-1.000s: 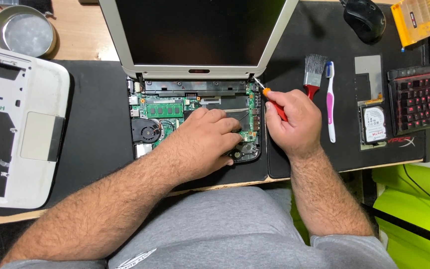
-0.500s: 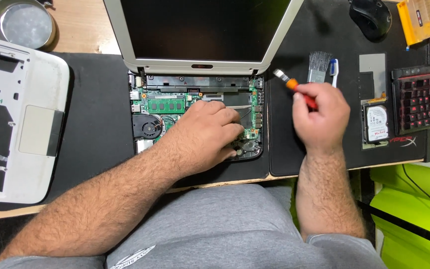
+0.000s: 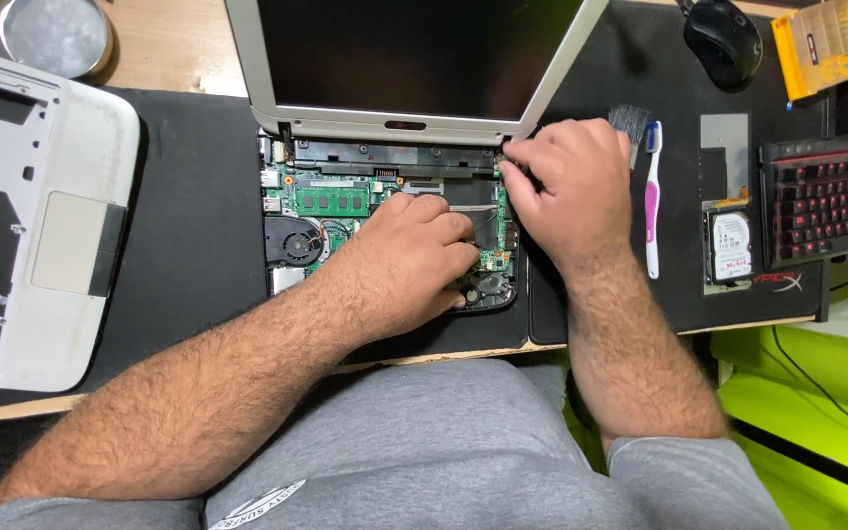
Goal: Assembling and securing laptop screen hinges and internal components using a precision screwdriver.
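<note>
Your left hand (image 3: 409, 257) flat on motherboard (image 3: 331, 201); right hand (image 3: 566, 186) pinching at hinge corner, content unclear. Pressure may crack board; small part may drop inside.

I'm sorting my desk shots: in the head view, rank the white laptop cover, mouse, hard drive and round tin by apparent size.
1. White laptop cover
2. Round tin, partly cut off by the frame
3. Mouse and hard drive: look alike, unranked

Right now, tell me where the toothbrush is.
In the head view the toothbrush lies on the black mat just right of the right hand, between that hand and the bare hard drive.
</note>
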